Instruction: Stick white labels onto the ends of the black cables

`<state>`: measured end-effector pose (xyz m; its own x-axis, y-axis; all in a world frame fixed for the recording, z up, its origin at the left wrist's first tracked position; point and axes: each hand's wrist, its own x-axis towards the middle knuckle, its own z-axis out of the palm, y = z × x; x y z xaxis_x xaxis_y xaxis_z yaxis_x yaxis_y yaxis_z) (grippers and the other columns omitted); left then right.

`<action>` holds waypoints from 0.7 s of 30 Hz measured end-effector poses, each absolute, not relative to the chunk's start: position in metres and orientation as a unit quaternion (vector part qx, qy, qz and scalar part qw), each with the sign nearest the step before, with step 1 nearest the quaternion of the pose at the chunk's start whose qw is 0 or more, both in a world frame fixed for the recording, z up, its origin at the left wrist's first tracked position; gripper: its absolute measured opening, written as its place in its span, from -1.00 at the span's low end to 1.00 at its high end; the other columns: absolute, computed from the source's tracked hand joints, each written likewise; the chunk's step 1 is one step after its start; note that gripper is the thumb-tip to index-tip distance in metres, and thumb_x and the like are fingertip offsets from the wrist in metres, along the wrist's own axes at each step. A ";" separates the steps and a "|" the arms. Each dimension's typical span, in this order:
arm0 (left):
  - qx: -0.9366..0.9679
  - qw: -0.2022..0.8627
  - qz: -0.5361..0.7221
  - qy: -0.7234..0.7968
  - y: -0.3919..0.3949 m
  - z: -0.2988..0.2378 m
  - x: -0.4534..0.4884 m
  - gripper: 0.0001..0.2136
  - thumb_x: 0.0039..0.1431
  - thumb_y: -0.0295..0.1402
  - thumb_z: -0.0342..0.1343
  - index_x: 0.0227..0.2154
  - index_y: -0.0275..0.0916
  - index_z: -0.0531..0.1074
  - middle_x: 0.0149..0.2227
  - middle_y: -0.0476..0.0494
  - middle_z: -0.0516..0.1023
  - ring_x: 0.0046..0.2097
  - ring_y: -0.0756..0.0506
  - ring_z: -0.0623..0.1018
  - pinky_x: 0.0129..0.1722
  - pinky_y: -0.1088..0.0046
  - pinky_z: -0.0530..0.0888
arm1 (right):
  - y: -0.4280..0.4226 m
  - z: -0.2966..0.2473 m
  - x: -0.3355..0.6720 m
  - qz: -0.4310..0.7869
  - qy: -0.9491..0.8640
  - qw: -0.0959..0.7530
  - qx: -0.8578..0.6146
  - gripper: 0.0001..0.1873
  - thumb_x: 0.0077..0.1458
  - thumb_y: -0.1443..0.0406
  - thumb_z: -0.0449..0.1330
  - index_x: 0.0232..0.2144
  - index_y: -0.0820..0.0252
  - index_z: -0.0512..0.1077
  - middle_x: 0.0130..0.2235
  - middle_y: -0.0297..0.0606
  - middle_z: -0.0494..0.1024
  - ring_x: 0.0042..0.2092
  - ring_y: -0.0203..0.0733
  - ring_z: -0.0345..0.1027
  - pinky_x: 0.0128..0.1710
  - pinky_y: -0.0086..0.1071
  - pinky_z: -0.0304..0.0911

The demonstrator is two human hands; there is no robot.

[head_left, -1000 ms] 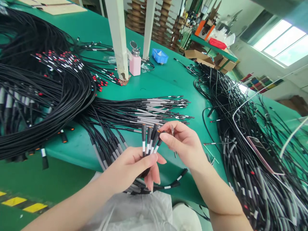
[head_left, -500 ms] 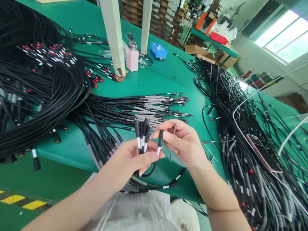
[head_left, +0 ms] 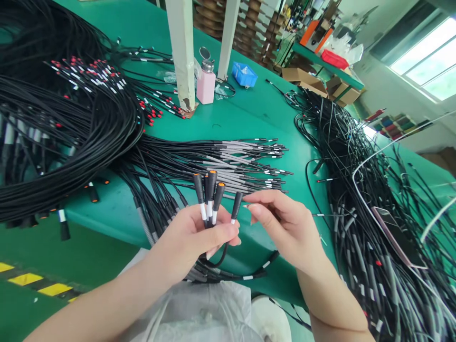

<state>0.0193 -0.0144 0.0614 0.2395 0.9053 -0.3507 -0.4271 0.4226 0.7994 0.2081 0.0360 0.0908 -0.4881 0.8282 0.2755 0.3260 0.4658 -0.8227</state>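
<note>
My left hand (head_left: 199, 232) is closed around several black cable connectors (head_left: 211, 183) with white bands, standing upright in a fan; some show orange ends. One more connector (head_left: 236, 206) leans apart at the right, between my left thumb and fingertips. Its black cable (head_left: 223, 256) loops below the hand. My right hand (head_left: 285, 223) is beside this connector's top end, thumb and index finger drawn together near it. The slim metal tool seen in its fingers a moment earlier is mostly hidden now.
Black cables with grey sleeves (head_left: 235, 164) lie behind my hands on the green table (head_left: 249, 114). Large cable bundles flank both sides (head_left: 117, 123). A phone (head_left: 395, 235) rests on the right bundle. Behind are a pink bottle (head_left: 205, 88), a blue bin (head_left: 244, 74) and a white post (head_left: 181, 52).
My right hand has let go of the right-hand connector and moved slightly right and down. The slim tool has turned out of sight. My left hand still holds the connectors. The view has shifted a little.
</note>
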 end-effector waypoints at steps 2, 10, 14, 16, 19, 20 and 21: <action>0.293 0.733 0.451 0.416 -0.015 0.061 0.019 -0.82 0.11 -0.33 0.35 -0.52 -0.21 0.49 -0.55 0.05 0.61 -0.59 0.12 0.28 -0.62 0.64 0.18 | 0.031 0.091 0.206 0.338 -0.793 0.348 -0.368 -0.97 0.29 0.34 0.22 -0.22 0.12 0.48 -0.35 -0.41 0.60 -0.40 -0.40 0.42 -0.42 -0.53 0.30; 0.299 0.726 0.441 0.434 -0.016 0.063 0.020 -0.83 0.07 -0.33 0.33 -0.53 -0.21 0.47 -0.57 0.06 0.55 -0.58 0.10 0.27 -0.61 0.59 0.16 | 0.025 0.089 0.203 0.291 -0.829 0.327 -0.349 -0.96 0.30 0.34 0.20 -0.26 0.14 0.44 -0.43 -0.42 0.54 -0.48 -0.40 0.28 -0.52 -0.50 0.19; 0.285 0.713 0.443 0.462 -0.016 0.066 0.023 -0.83 0.00 -0.32 0.35 -0.55 -0.20 0.46 -0.60 0.05 0.53 -0.58 0.07 0.29 -0.61 0.56 0.16 | 0.025 0.089 0.205 0.334 -0.826 0.298 -0.344 -0.91 0.32 0.30 0.19 -0.28 0.14 0.44 -0.46 -0.40 0.51 -0.51 -0.38 0.23 -0.56 -0.48 0.13; 0.284 0.709 0.442 0.470 -0.016 0.067 0.023 -0.83 -0.02 -0.32 0.36 -0.54 -0.19 0.46 -0.61 0.06 0.52 -0.59 0.06 0.28 -0.61 0.55 0.16 | 0.024 0.090 0.205 0.353 -0.829 0.280 -0.333 -0.89 0.32 0.30 0.18 -0.30 0.14 0.45 -0.47 -0.39 0.51 -0.51 -0.38 0.22 -0.55 -0.47 0.13; 0.287 0.707 0.440 0.472 -0.016 0.067 0.023 -0.83 -0.02 -0.30 0.36 -0.53 -0.19 0.47 -0.61 0.05 0.53 -0.59 0.05 0.30 -0.61 0.54 0.16 | 0.025 0.092 0.206 0.360 -0.819 0.298 -0.334 -0.89 0.31 0.32 0.19 -0.31 0.14 0.45 -0.46 -0.39 0.52 -0.50 -0.37 0.25 -0.53 -0.47 0.17; 0.288 0.708 0.440 0.471 -0.016 0.067 0.023 -0.83 -0.01 -0.30 0.36 -0.54 -0.19 0.47 -0.60 0.05 0.54 -0.59 0.06 0.30 -0.61 0.54 0.16 | 0.026 0.092 0.206 0.358 -0.807 0.318 -0.346 -0.90 0.31 0.32 0.19 -0.31 0.14 0.44 -0.45 -0.39 0.52 -0.49 -0.37 0.27 -0.52 -0.47 0.19; 0.289 0.709 0.440 0.469 -0.016 0.067 0.023 -0.83 -0.01 -0.31 0.36 -0.54 -0.19 0.47 -0.61 0.05 0.54 -0.59 0.06 0.31 -0.60 0.54 0.17 | 0.027 0.093 0.206 0.355 -0.795 0.335 -0.360 -0.90 0.31 0.32 0.19 -0.31 0.13 0.44 -0.44 -0.39 0.53 -0.48 -0.37 0.30 -0.51 -0.48 0.21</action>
